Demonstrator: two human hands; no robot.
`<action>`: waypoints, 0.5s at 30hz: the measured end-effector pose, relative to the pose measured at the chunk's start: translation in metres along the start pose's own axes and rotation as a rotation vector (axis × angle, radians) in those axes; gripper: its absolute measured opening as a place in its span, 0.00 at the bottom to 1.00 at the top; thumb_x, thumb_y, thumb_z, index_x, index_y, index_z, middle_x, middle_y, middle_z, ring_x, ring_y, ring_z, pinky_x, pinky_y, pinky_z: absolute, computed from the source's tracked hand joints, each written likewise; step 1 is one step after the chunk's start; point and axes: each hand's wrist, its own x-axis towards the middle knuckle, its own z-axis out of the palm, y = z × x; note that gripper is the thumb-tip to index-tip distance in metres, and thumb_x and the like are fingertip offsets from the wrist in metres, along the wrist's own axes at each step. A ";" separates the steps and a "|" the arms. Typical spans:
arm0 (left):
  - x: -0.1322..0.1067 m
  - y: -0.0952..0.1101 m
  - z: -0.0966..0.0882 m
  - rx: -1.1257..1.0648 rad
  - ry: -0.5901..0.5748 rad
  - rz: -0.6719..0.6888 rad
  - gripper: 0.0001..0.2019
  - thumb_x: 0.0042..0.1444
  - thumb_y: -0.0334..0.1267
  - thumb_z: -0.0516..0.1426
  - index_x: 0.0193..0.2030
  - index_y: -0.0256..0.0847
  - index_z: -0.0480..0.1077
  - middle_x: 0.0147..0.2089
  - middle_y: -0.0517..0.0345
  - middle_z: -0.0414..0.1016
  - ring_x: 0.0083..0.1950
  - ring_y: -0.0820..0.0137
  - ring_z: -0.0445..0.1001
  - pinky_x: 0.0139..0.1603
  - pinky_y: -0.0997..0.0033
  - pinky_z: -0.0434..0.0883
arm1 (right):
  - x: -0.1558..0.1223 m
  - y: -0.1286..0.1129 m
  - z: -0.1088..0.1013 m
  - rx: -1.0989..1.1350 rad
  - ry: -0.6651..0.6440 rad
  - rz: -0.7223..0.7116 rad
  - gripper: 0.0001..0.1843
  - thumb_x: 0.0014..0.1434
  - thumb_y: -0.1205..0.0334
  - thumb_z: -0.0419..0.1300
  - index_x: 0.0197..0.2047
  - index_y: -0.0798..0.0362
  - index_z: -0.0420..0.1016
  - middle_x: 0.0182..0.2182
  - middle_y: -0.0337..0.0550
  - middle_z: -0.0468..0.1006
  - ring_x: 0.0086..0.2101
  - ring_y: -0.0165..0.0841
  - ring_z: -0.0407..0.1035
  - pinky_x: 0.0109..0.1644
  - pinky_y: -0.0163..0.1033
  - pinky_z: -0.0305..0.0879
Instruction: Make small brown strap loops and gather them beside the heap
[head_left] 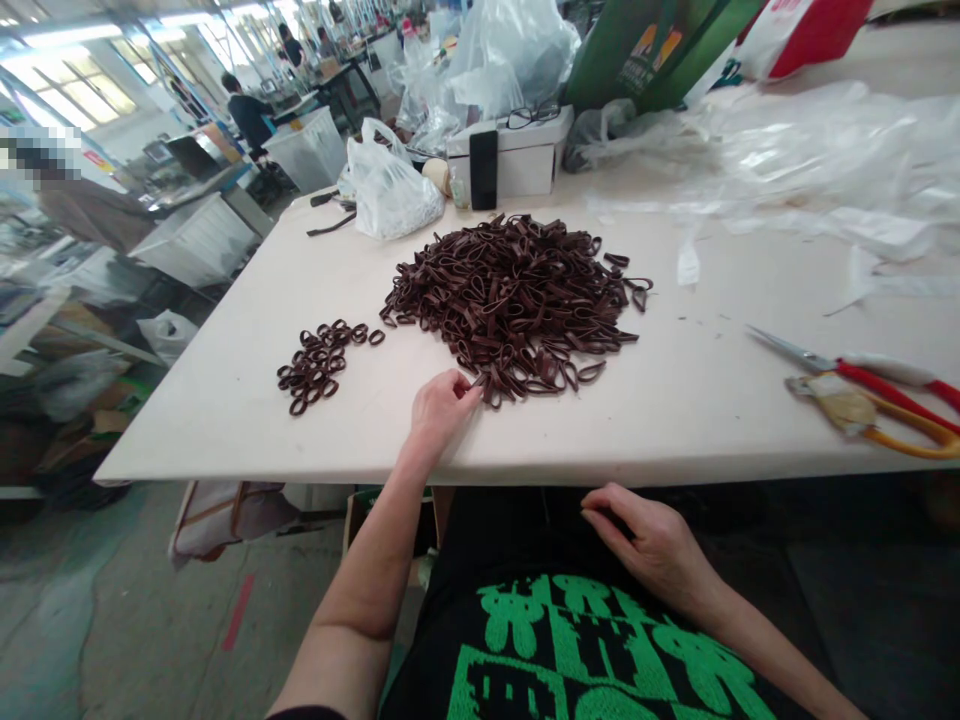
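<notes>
My left hand (pixel 446 405) is at the near edge of a big pile of dark brown strap loops (pixel 517 290). Its thumb and fingers are pinched on one brown loop (pixel 478 381) there. Left of the pile lies a smaller group of rounder brown loops (pixel 319 360), opened into rings. Below the table edge, in front of the black shirt, my right hand (pixel 649 540) is held with fingers curled and the thumb close to them. Whatever it might hold is too small or hidden to make out.
Red-handled scissors (pixel 885 372) and a yellow-handled cutting tool (pixel 862 410) lie at the table's right. Behind the pile stand a white box (pixel 529 155), a black phone (pixel 484 170) and a white plastic bag (pixel 390 185). Clear plastic sheeting (pixel 810 160) covers the back right.
</notes>
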 end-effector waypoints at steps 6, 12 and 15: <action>-0.026 -0.003 -0.012 -0.513 -0.032 -0.168 0.14 0.50 0.47 0.59 0.24 0.42 0.62 0.19 0.68 0.62 0.21 0.77 0.60 0.26 0.76 0.59 | 0.011 -0.004 -0.006 0.103 0.081 0.042 0.07 0.63 0.58 0.57 0.36 0.49 0.75 0.29 0.39 0.79 0.28 0.32 0.74 0.34 0.35 0.71; -0.076 0.030 -0.008 -0.840 -0.463 -0.186 0.15 0.50 0.47 0.62 0.27 0.40 0.63 0.19 0.69 0.62 0.19 0.81 0.57 0.21 0.79 0.56 | 0.048 -0.034 -0.002 0.274 0.104 -0.066 0.16 0.64 0.65 0.56 0.55 0.49 0.70 0.46 0.46 0.78 0.39 0.33 0.76 0.42 0.37 0.75; -0.093 0.039 -0.001 -0.890 -0.585 -0.163 0.17 0.51 0.49 0.62 0.28 0.39 0.63 0.21 0.69 0.60 0.20 0.81 0.56 0.21 0.79 0.55 | 0.057 -0.044 0.003 0.268 0.061 -0.189 0.17 0.63 0.68 0.56 0.55 0.48 0.70 0.45 0.46 0.78 0.44 0.34 0.75 0.47 0.39 0.74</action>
